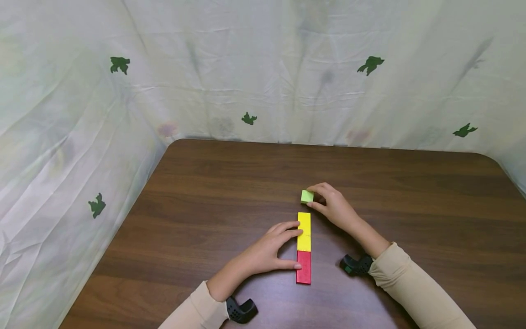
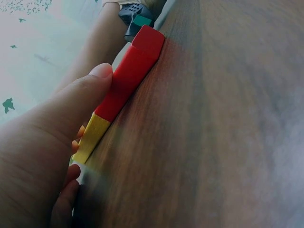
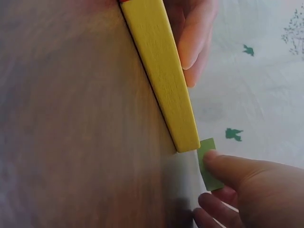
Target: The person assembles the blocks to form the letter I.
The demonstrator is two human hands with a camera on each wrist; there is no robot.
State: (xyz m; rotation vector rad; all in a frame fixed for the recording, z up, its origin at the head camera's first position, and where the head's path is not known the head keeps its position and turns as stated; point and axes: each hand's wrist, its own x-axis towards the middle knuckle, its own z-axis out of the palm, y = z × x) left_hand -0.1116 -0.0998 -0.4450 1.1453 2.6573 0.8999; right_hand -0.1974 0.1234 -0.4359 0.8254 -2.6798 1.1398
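Note:
A yellow block (image 1: 304,231) and a red block (image 1: 303,267) lie end to end in one straight line on the table. My left hand (image 1: 267,250) is at their left side, its fingers spread and fairly straight. The thumb touches the red block, and fingertips touch the yellow one, also seen in the right wrist view. Just beyond the yellow block's far end, my right hand (image 1: 334,208) pinches a small light green block (image 1: 307,197) between thumb and fingers. In the head view a short gap separates the green block from the yellow one.
The brown wooden table (image 1: 411,205) has rounded far corners. A pale curtain (image 1: 279,68) with green bird shapes hangs behind it and along the left. Each wrist wears a black camera mount (image 1: 241,310), close to the tabletop.

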